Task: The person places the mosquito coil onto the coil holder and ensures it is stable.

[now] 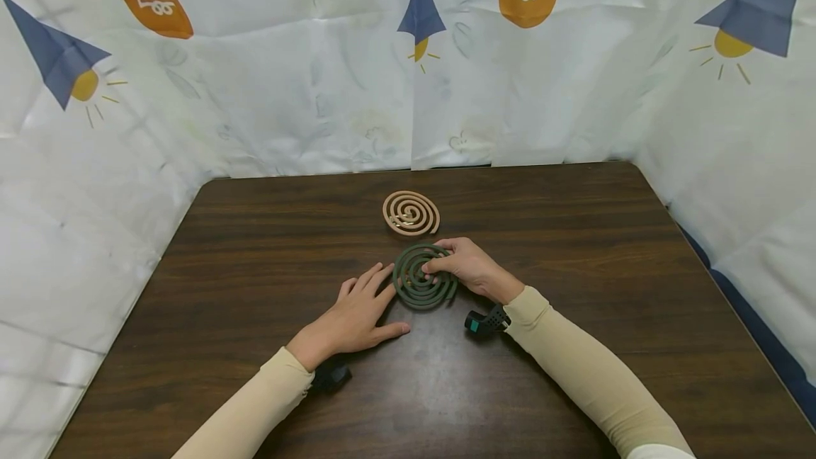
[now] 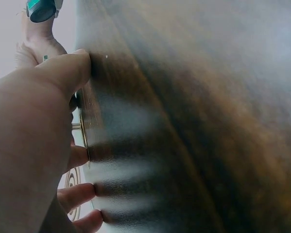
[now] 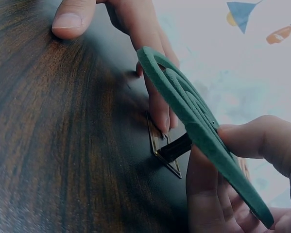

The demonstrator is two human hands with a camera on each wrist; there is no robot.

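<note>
A green mosquito coil [image 1: 417, 297] is pinched by my right hand [image 1: 477, 269], thumb on its upper face and fingers beneath, seen also in the right wrist view. That view shows the coil [image 3: 198, 131] tilted above a small metal stand [image 3: 176, 149] with a thin flat base. The stand's tip meets or nearly meets the coil's underside; I cannot tell which. My left hand [image 1: 357, 317] rests on the table with fingers spread. One of its fingertips [image 3: 161, 121] is at the stand's base, and its thumb lies apart on the tabletop.
A tan mosquito coil [image 1: 411, 214] lies flat on the brown wooden table [image 1: 268, 232], just beyond the green one. Black wrist cameras [image 1: 487, 321] are worn on both wrists. White printed curtains [image 1: 268, 91] surround the table at the back and sides.
</note>
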